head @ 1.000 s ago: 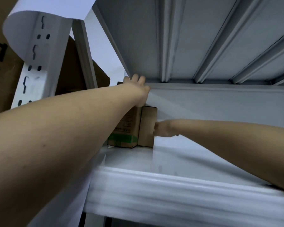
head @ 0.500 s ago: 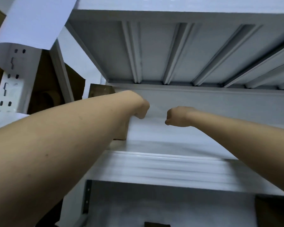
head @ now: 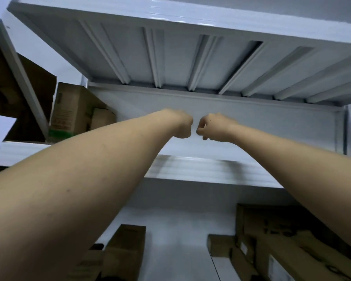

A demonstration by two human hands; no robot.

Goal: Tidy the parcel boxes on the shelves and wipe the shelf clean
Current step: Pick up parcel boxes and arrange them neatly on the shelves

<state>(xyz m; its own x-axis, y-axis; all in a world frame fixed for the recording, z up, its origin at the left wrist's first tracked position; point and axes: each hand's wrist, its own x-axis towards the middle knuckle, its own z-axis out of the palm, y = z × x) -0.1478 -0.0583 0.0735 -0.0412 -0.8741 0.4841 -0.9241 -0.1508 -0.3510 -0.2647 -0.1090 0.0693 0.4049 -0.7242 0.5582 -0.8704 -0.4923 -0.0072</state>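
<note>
Both my arms reach up over the white shelf (head: 193, 169). My left hand (head: 183, 126) and my right hand (head: 212, 127) hang side by side above the shelf's middle, almost touching, fingers curled into fists. Nothing shows in either hand. A tall brown parcel box with a green band (head: 69, 110) stands at the shelf's far left, with a smaller brown box (head: 102, 118) against its right side. My left forearm hides their lower parts.
The ribbed underside of the upper shelf (head: 170, 57) is close overhead. Larger cardboard boxes (head: 6, 88) sit beyond the left upright. On the lower shelf stand several brown boxes, one at the left (head: 126, 248) and others at the right (head: 276, 244).
My hands have let go of the boxes at the left and moved right to the shelf's middle, fingers curling into fists. The view has dropped, so the lower shelf now shows.
</note>
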